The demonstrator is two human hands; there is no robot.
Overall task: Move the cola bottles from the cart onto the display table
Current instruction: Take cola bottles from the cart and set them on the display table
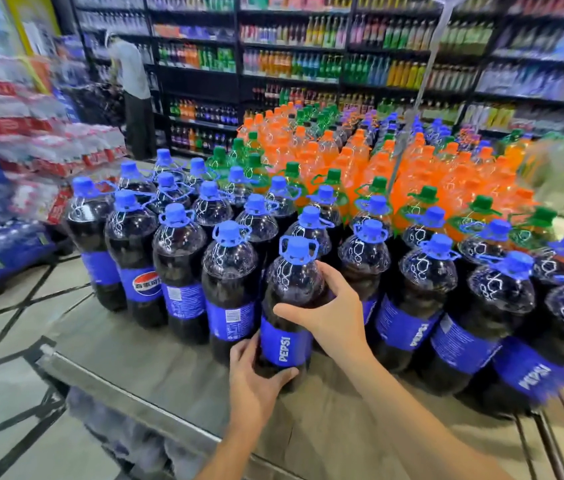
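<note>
Cola bottle (287, 306) stands in front row on counter (156, 344), between neighbouring bottles (228, 289). Left hand (256, 379) curls round lower body; right hand (332, 313) wraps shoulder. Likely heavy, full, slick plastic: support low, steady high, or use cap handle (297, 249).

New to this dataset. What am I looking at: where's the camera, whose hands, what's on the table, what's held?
There is no robot here: a person works with two bare hands. The single picture comes from a wide-angle camera worn on their head, looking forward and down, so the arms enter from the bottom. The grey display table carries rows of blue-capped Pepsi bottles. Behind them are orange soda bottles and green-capped bottles, and further back, blurred drink shelves. Both hands hold the front Pepsi bottle. The left hand has its grip low on the bottle, and the right hand is round the upper body.
</note>
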